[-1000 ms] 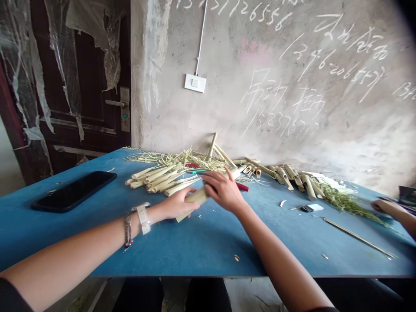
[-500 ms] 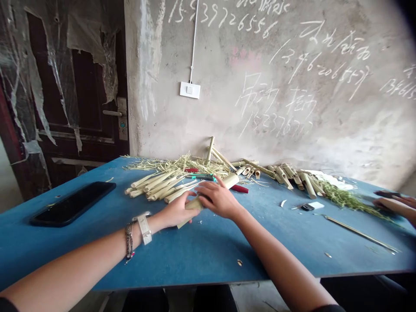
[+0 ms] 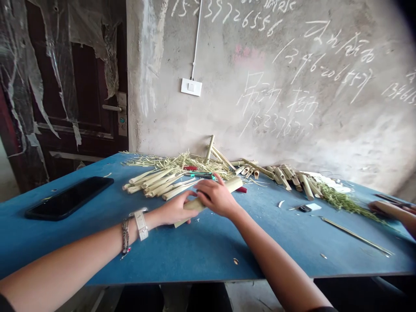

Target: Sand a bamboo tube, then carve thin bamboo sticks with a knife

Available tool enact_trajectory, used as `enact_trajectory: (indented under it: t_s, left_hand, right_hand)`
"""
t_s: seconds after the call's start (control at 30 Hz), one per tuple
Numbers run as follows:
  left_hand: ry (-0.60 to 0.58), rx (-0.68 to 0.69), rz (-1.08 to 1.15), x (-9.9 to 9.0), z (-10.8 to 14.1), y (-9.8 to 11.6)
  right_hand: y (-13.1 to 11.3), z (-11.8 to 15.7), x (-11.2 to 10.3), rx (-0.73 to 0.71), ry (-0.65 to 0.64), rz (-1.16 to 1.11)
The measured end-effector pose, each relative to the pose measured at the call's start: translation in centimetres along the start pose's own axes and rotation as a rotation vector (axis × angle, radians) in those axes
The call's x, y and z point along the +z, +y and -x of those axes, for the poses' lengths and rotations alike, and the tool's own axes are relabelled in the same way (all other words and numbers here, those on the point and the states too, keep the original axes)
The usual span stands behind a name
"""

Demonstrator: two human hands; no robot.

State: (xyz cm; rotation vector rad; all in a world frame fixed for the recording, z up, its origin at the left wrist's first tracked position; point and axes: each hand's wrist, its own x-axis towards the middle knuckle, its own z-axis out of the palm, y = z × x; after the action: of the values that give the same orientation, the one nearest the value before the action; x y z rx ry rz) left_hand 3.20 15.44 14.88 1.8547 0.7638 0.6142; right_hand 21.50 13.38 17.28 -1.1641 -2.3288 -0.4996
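A pale green bamboo tube (image 3: 232,184) lies slantwise under both hands, its near end close to the blue table top. My left hand (image 3: 180,208) is closed round its near part, thumb along the side. Across its middle lies my right hand (image 3: 216,197), fingers curled over the top. Just behind and left of the hands is a bundle of split bamboo pieces (image 3: 156,182). A red-handled tool (image 3: 241,190) shows partly beyond the tube, and a green-and-dark tool (image 3: 201,175) lies behind my right hand.
Bamboo shavings (image 3: 162,161) are heaped along the wall. Cut bamboo tubes (image 3: 282,177) and green shreds (image 3: 341,201) lie right of them. A black phone (image 3: 69,197) rests at left; a thin bamboo strip (image 3: 357,236) lies at right. Another person's hand (image 3: 386,209) is at the right edge.
Both hands keep their hold on the bamboo tube, which shows a little more beyond my right hand. The view has shifted slightly. The other person's hand at right has moved a little left.
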Motion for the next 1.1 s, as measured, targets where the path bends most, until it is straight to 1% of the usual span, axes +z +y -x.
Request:
enact_trajectory:
  t_s: [0.1,0.13,0.17,0.2,0.23,0.27,0.37,0.4,0.43,0.47,0.5,0.6,0.63,0.67,0.7,0.73,0.77,0.87,0.9,0.93,0.97,1.0,1.1]
  left_hand:
    - [0.003,-0.04,-0.005,-0.1,0.2,0.2]
    - [0.0,-0.042,-0.009,-0.2,0.2,0.2]
    - [-0.003,-0.04,-0.017,-0.2,0.1,0.1]
    - [-0.006,-0.04,-0.025,-0.1,0.1,0.0]
    - [-0.004,-0.042,-0.035,-0.1,0.0,-0.1]
    - [-0.001,-0.04,-0.039,0.0,-0.2,-0.2]
    - [0.0,0.009,-0.023,0.2,-0.5,-0.5]
    - [0.003,0.021,-0.02,0.2,-0.5,-0.5]
    - [0.008,0.019,-0.025,0.2,-0.5,-0.5]
    - [0.012,0.005,-0.036,0.2,-0.5,-0.5]
    - [0.016,-0.019,-0.053,0.1,-0.5,-0.5]
    - [-0.009,-0.05,-0.092,-0.2,-0.5,-0.5]
    - [-0.019,-0.046,-0.095,-0.3,-0.5,-0.6]
    - [-0.021,-0.044,-0.096,-0.3,-0.5,-0.7]
    - [-0.018,-0.042,-0.095,-0.3,-0.6,-0.7]
    - [-0.012,-0.04,-0.091,-0.2,-0.7,-0.8]
    - [-0.002,-0.035,-0.085,-0.2,-0.8,-0.9]
    - [0.013,0.021,-0.052,0.0,-0.9,-0.9]
    - [0.015,0.037,-0.048,0.1,-0.9,-0.9]
    - [0.02,0.04,-0.05,0.1,-0.9,-0.8]
    - [0.02,0.03,-0.054,0.1,-0.8,-0.8]
    - [0.018,0.01,-0.06,0.0,-0.8,-0.7]
    - [-0.007,-0.041,-0.073,-0.2,-0.6,-0.6]
  right_hand:
    - [3.0,0.7,-0.5,0.287,0.116,0.08]
    - [3.8,0.9,-0.7,0.36,0.146,0.093]
    - [4.2,1.1,-0.8,0.397,0.163,0.09]
    - [4.2,1.1,-0.8,0.398,0.167,0.074]
    - [3.7,1.0,-0.7,0.363,0.155,0.048]
    - [2.9,0.8,-0.5,0.298,0.129,0.019]
    - [-0.1,0.2,0.1,0.027,0.001,-0.034]
    - [-0.6,0.0,0.2,-0.031,-0.034,-0.032]
    - [-0.7,0.0,0.3,-0.047,-0.052,-0.021]
    - [-0.2,0.0,0.2,-0.014,-0.048,0.0]
    - [0.7,0.2,0.1,0.062,-0.025,0.03]
    - [4.2,1.0,-0.5,0.362,0.088,0.135]
    - [5.0,1.2,-0.7,0.428,0.118,0.159]
    - [5.3,1.4,-0.8,0.462,0.138,0.169]
    - [5.1,1.3,-0.7,0.46,0.143,0.161]
    - [4.4,1.2,-0.6,0.424,0.135,0.139]
    - [3.3,0.9,-0.4,0.358,0.117,0.106]
    - [-0.6,0.1,0.4,0.092,0.033,0.016]
    - [-1.4,0.0,0.6,0.028,0.012,0.006]
    - [-1.6,-0.1,0.6,0.0,0.003,0.01]
    - [-1.4,-0.1,0.6,0.014,0.006,0.026]
    - [-0.6,0.1,0.5,0.069,0.027,0.051]
    - [2.9,0.8,-0.2,0.335,0.135,0.142]
